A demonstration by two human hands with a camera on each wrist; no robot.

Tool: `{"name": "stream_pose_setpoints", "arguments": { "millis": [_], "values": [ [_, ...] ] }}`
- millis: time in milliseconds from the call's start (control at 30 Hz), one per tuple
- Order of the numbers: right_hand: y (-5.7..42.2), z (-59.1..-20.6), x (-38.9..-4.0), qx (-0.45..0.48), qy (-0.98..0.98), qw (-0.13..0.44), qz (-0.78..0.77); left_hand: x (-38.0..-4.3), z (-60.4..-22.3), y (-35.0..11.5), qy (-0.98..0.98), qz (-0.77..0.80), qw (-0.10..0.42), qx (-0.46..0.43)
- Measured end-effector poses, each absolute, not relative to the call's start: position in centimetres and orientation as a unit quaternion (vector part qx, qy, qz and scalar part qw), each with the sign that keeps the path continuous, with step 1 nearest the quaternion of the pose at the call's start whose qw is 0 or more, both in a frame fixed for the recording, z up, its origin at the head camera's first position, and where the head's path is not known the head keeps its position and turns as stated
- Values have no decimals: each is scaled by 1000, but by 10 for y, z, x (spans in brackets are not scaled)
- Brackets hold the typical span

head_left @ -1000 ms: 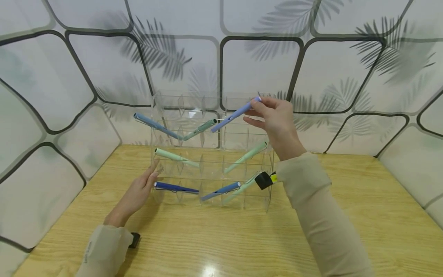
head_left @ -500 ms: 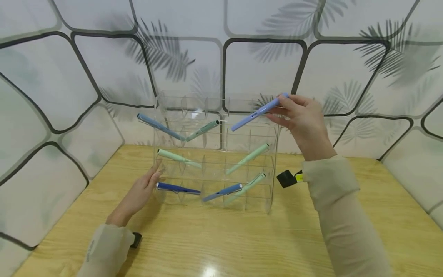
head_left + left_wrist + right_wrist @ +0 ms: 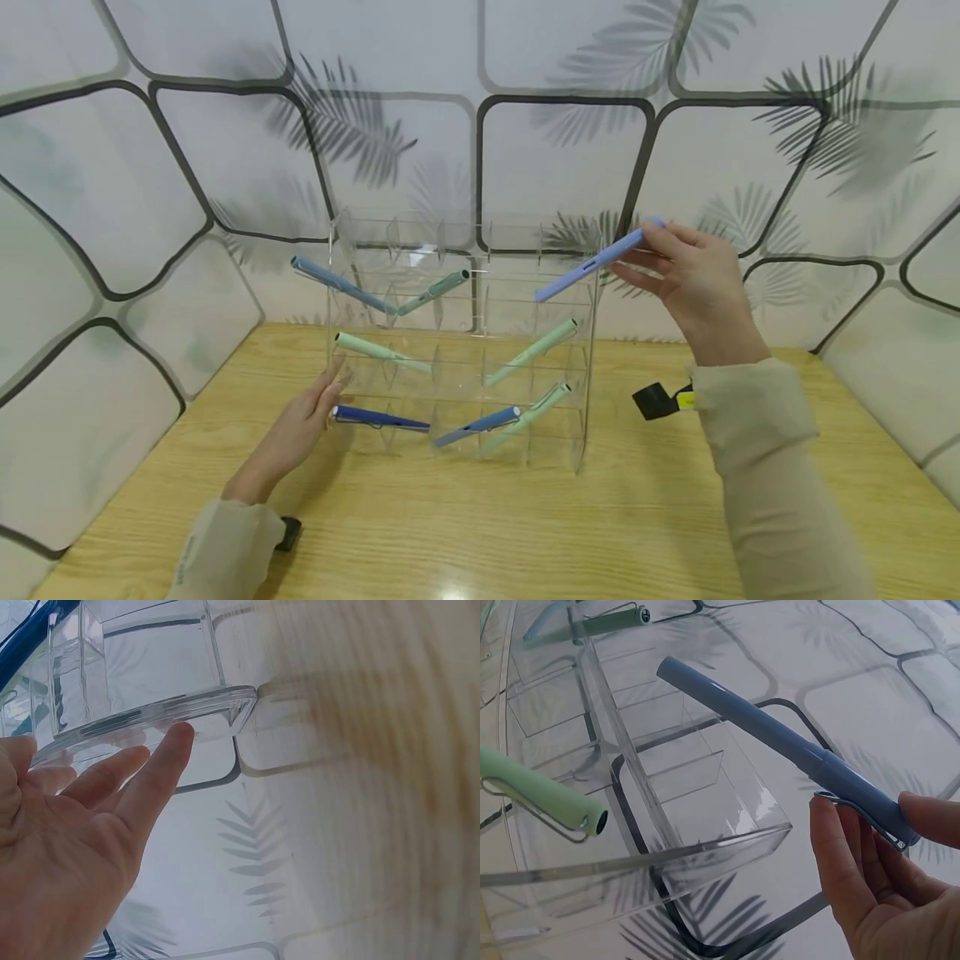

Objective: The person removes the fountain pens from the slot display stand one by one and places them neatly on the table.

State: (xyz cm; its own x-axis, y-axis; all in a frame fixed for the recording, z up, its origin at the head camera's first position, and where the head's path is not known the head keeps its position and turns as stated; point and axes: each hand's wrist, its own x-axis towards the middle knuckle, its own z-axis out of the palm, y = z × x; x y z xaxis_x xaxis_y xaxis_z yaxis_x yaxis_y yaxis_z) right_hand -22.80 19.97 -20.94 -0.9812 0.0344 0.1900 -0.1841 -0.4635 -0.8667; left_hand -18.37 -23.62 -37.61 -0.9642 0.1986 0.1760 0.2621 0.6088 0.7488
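A periwinkle-blue capped pen (image 3: 600, 265) slants across the upper right of a clear acrylic rack (image 3: 461, 340). My right hand (image 3: 701, 283) pinches it by its clip end, thumb on one side and fingers on the other. In the right wrist view, the pen's (image 3: 746, 716) free end points over the rack's compartments. My left hand (image 3: 303, 417) is at the rack's lower left side. Its fairly straight fingers (image 3: 161, 769) touch the clear side panel in the left wrist view. Nearest this hand lies a dark blue pen (image 3: 381, 418).
Several other pens lean in the rack: a steel-blue pen (image 3: 341, 283), a grey-green pen (image 3: 435, 292), a mint pen (image 3: 382, 352), another mint pen (image 3: 531, 352), a pale green pen (image 3: 532, 417) and a blue pen (image 3: 477, 426). Wood-grain table (image 3: 465, 533) below, patterned wall (image 3: 562, 167) behind.
My right hand has carried the periwinkle pen to the right, from the rack's upper middle toward its upper right edge. My left hand stays at the rack's side; the other pens stay put.
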Motion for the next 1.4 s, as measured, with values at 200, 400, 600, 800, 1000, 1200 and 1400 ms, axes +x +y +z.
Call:
{"name": "stream_pose_setpoints", "arguments": {
  "millis": [200, 400, 600, 800, 1000, 1200, 1400],
  "values": [
    [219, -213, -228, 66, -493, 56, 866, -186, -376, -236, -896, -423, 37, -132],
    [236, -222, -230, 59, -482, 39, 873, -185, -377, -236, -896, -422, 39, -132],
    [251, -231, -231, 58, -478, 21, 876, -184, -375, -237, -897, -422, 34, -127],
    [264, -239, -236, 63, -477, -9, 877, -185, -375, -237, -897, -421, 38, -132],
    [277, -249, -242, 58, -490, -29, 869, -185, -375, -236, -897, -421, 32, -133],
    [292, -262, -248, 55, -501, -58, 862, -185, -376, -236, -899, -418, 29, -128],
    [302, -272, -251, 30, -513, -73, 854, -185, -377, -237, -897, -421, 29, -132]
  ]
}}
